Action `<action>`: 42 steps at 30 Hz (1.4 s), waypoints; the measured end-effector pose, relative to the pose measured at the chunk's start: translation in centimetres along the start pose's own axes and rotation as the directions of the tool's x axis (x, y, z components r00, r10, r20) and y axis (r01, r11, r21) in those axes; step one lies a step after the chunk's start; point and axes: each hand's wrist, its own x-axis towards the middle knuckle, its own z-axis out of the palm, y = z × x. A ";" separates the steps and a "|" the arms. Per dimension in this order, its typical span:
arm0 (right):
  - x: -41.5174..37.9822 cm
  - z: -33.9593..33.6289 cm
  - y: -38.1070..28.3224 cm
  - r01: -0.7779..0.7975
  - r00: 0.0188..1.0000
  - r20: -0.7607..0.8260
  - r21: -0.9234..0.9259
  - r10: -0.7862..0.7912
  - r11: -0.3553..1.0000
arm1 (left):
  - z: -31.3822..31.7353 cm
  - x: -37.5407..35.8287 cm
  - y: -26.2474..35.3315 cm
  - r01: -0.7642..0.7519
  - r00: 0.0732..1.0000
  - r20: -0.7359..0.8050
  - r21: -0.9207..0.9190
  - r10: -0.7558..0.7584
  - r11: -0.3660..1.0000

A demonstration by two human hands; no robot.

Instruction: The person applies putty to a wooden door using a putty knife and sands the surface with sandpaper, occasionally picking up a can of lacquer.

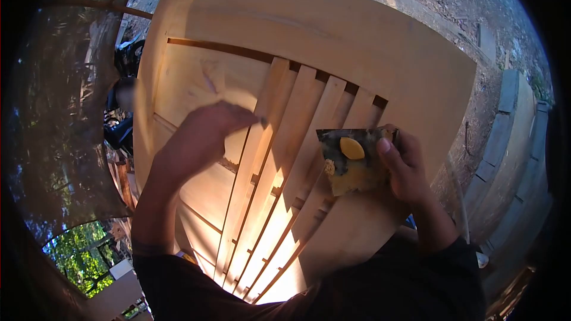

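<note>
A large wooden door panel (pixel 333 15) lies in front of me, with several long slats (pixel 297 107) running down its middle. My left hand (pixel 217 125) reaches over the leftmost slat with its fingers drawn together. A small dark tip shows at the fingertips, too small to name. In my right hand (pixel 407 163) is a flat, stained board (pixel 342 181), gripped at its right edge with the thumb on top. On that board sit a smooth yellow lump of putty (pixel 352 148) and a smaller crumbly tan dab (pixel 329 167).
Bare ground with debris (pixel 440 0) stretches behind the panel. Rows of grey blocks (pixel 499 125) line the right side. A dark mesh sheet (pixel 59 113) hangs at the left, near black objects (pixel 122 95) beside the panel. Bright sunlight falls across the lower slats.
</note>
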 end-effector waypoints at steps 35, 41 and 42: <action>-0.6 0.4 0.0 0.042 0.997 -0.060 -0.035 -0.044 0.998 | 1.1 3.7 -0.7 -0.116 0.964 -0.237 0.031 0.120 0.993; -0.1 0.0 1.2 0.135 0.985 -0.100 -0.053 -0.140 0.989 | 4.0 -2.0 -0.2 -0.093 0.962 -0.255 0.033 0.099 0.995; 0.0 0.3 1.2 0.140 0.983 -0.119 -0.020 -0.141 0.990 | 4.9 -3.3 0.0 -0.092 0.956 -0.277 0.023 0.095 0.995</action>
